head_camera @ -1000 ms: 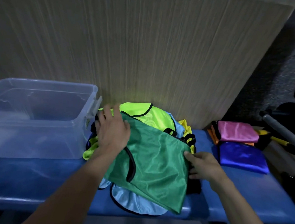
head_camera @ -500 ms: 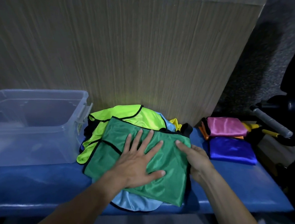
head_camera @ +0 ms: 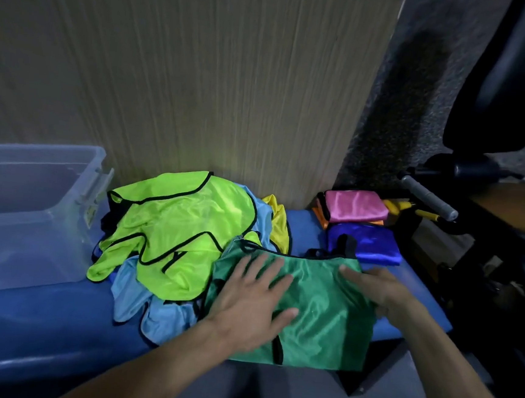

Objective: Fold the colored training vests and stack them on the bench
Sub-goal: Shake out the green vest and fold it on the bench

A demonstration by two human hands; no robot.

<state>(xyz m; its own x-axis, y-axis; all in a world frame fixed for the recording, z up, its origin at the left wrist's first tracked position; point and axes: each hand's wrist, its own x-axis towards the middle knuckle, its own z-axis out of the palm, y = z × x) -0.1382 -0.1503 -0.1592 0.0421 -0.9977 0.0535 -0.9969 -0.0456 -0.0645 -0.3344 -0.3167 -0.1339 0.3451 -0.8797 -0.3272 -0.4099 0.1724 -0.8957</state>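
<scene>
A green vest (head_camera: 323,318) lies flat on the blue bench (head_camera: 37,322), its front edge hanging over the bench's rim. My left hand (head_camera: 252,299) presses on its left half with fingers spread. My right hand (head_camera: 377,291) rests flat on its upper right part. To the left sits a loose pile: a lime vest (head_camera: 182,233) on top, a light blue vest (head_camera: 150,303) under it, a yellow vest (head_camera: 279,222) behind. Folded vests are stacked at the far right: a pink vest (head_camera: 354,205) over an orange one (head_camera: 321,215), and a royal blue vest (head_camera: 368,244) in front.
A clear plastic bin (head_camera: 28,207) stands on the bench at the left. A wood-grain panel (head_camera: 201,82) rises behind the bench. Dark gym equipment with a grey handle (head_camera: 426,197) crowds the right side.
The green vest has been slid right, off the loose pile, onto bare bench near the folded stack. Both hands moved right with it and still lie flat on it.
</scene>
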